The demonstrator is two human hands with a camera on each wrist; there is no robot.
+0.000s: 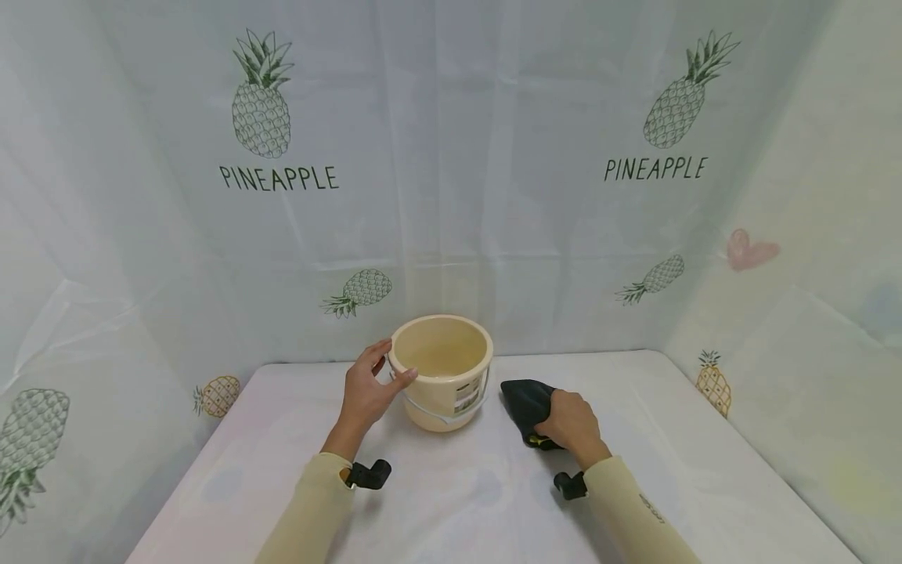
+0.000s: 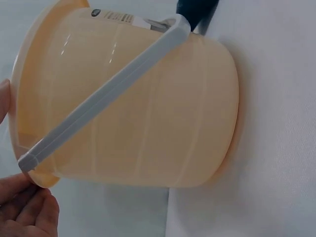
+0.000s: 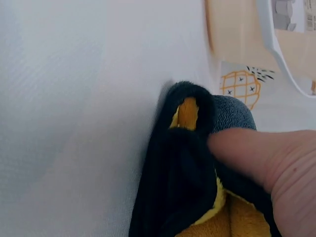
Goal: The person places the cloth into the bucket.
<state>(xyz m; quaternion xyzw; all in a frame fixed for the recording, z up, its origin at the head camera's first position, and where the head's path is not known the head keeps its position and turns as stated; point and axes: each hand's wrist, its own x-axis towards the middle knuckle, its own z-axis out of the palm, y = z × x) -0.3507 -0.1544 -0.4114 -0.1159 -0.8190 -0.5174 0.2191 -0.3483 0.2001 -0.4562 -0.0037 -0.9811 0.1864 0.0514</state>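
A cream plastic bucket [image 1: 426, 399] stands upright toward the back of the table, its pale grey handle [image 2: 103, 98] hanging down in front. My left hand [image 1: 369, 394] holds the bucket's rim from the left, thumb at the near edge and fingers farther back. To the right of the bucket, my right hand [image 1: 572, 423] grips a folded dark cloth [image 1: 524, 403] with a yellow inner side. In the right wrist view the thumb presses on the cloth's [image 3: 173, 163] folds, which lie close over the table; the other fingers are hidden.
A white cover lies over the table [image 1: 437, 501]. Behind it hangs a pale curtain [image 1: 451, 157] printed with pineapples, close behind the bucket, with more sheeting along both sides. The bucket carries a printed label [image 1: 467, 395] on its front.
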